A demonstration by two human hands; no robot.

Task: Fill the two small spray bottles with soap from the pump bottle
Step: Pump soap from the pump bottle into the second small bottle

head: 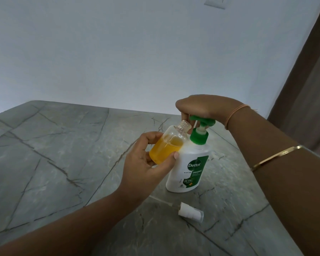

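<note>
My left hand (142, 163) holds a small clear spray bottle (169, 144), tilted, with its open neck up against the spout of the pump bottle. Orange soap fills roughly its lower half. The white pump bottle (187, 169) with a green label stands upright on the table. My right hand (198, 108) rests on top of its green pump head (201, 121), palm down. The small bottle's white spray cap (190, 212), with its thin dip tube, lies on the table in front of the pump bottle. I see only one small spray bottle.
The table (54, 154) is grey-green marble with dark veins. A pale wall stands right behind its far edge. A brown door or curtain (307, 89) runs down the right side.
</note>
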